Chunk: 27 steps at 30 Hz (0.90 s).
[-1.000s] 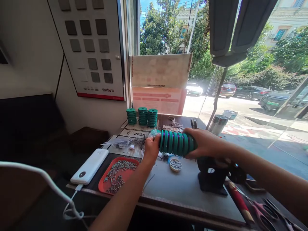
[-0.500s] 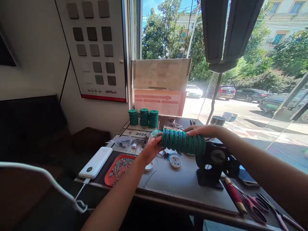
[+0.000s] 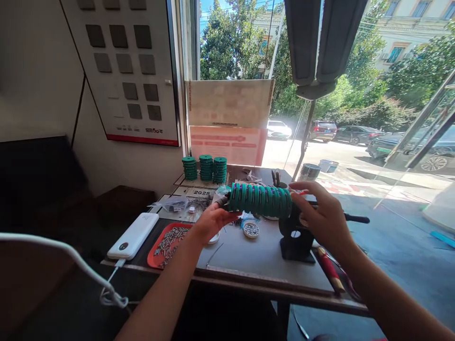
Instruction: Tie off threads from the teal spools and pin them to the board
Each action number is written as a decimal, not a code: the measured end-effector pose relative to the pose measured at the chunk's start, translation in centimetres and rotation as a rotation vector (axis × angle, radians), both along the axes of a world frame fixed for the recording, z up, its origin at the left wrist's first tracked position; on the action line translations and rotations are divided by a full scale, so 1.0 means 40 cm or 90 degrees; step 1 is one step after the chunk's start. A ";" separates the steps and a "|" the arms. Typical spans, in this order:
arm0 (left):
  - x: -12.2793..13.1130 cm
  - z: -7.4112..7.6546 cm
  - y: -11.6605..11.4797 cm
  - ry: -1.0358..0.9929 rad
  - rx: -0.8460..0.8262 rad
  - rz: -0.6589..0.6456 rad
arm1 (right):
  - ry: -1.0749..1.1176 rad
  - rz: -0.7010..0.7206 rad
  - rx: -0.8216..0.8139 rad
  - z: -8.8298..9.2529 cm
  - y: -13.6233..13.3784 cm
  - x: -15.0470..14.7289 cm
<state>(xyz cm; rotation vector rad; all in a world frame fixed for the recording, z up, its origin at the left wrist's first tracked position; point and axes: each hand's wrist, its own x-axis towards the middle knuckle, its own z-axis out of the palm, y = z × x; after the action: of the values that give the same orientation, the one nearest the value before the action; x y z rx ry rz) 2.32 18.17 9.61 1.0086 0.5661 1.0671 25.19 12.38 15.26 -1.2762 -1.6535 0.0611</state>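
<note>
The green spools form one long row, lying nearly level above the middle of the desk, their right end at the black stand.

At the left end is the left hand, turned partly palm-up, its fingers stretched out beneath the end spool and its thumb raised near the dark tip of the row. It cups that end from below; whether it is gripping, I cannot tell. The left forearm slants up from the bottom edge, to the left of the row.

The right hand comes from the other side, back upward, wrist bent, thumb and fingers curled towards the right end of the row. Its tips are at the last spool, but I cannot tell whether they are closed on it. The right forearm rises from the lower right corner.

Below the row sits a dish of small beads; left of the left forearm, a red tray of metal pins.
</note>
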 end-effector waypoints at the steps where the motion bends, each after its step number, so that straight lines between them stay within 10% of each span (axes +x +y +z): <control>1: 0.002 0.001 -0.004 0.011 0.004 0.010 | 0.048 0.005 -0.009 -0.027 -0.030 -0.011; 7: 0.010 -0.002 -0.031 0.071 0.027 0.067 | -0.033 -0.057 0.056 -0.129 -0.092 -0.051; 10: 0.011 -0.008 -0.040 0.102 0.047 0.096 | -0.207 -0.144 0.156 -0.082 -0.038 -0.031; 15: 0.010 -0.032 -0.037 0.206 0.104 0.255 | -0.311 0.037 -0.069 -0.003 0.065 0.001; 27: 0.019 -0.034 -0.064 0.396 0.268 0.449 | -0.278 0.079 -0.161 0.013 0.098 0.006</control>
<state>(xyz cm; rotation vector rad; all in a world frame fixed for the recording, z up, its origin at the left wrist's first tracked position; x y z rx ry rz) 3.07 15.60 8.26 1.5887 1.3053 1.5307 25.41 16.30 15.79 -1.4463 -2.1545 0.0728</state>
